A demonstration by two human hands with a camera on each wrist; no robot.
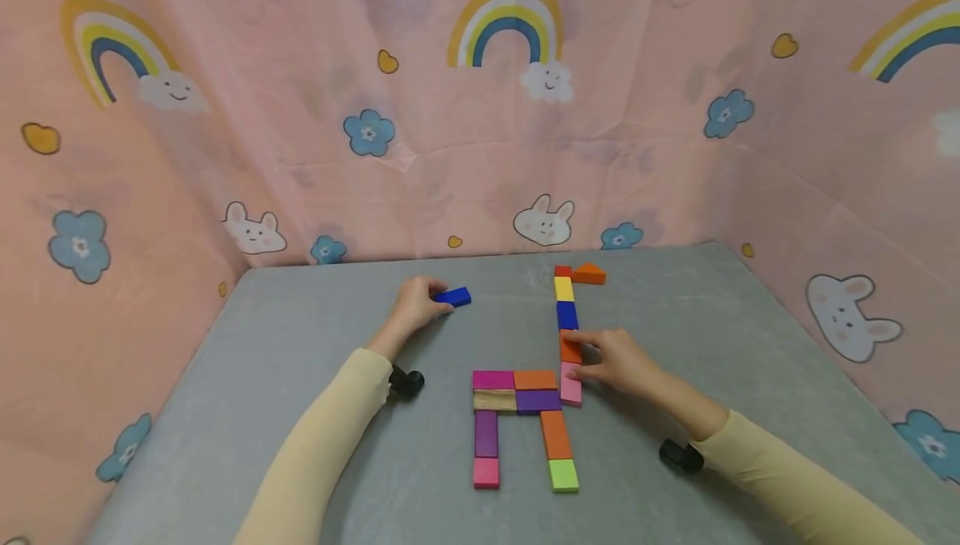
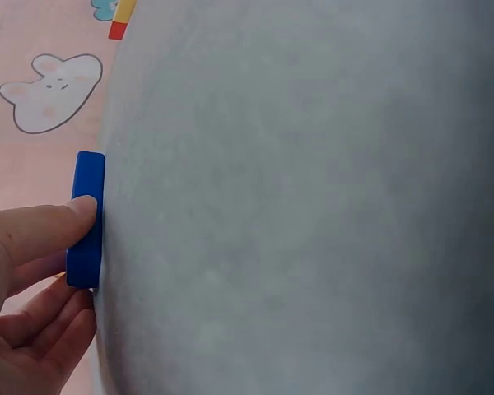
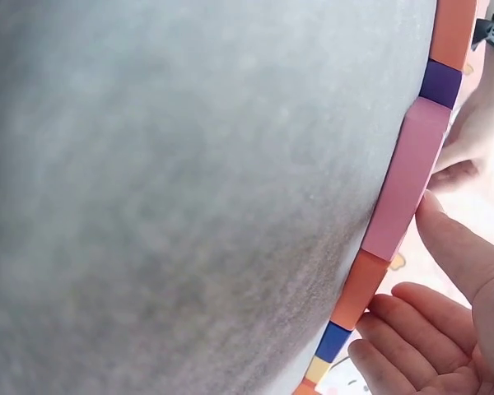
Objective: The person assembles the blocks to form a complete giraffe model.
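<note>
My left hand (image 1: 411, 310) pinches a blue rectangular block (image 1: 459, 297) between thumb and fingers at the left of the table's far part. In the left wrist view the thumb lies across that blue block (image 2: 86, 247). On the right, my right hand (image 1: 621, 360) touches a column of blocks: a fingertip is on the orange block (image 1: 570, 352), the thumb at the pink block (image 1: 571, 392). In the right wrist view the thumb reaches the edge of the pink block (image 3: 406, 181), with the other fingers loosely bent beside the orange one.
Farther up the column come blue (image 1: 567, 316), yellow (image 1: 564, 288) and red (image 1: 562, 271) blocks, beside an orange triangular block (image 1: 589, 276). Left of its near end, a magenta block (image 1: 492, 380) and several others form a body with two legs. A patterned pink curtain (image 1: 465, 187) surrounds the grey table.
</note>
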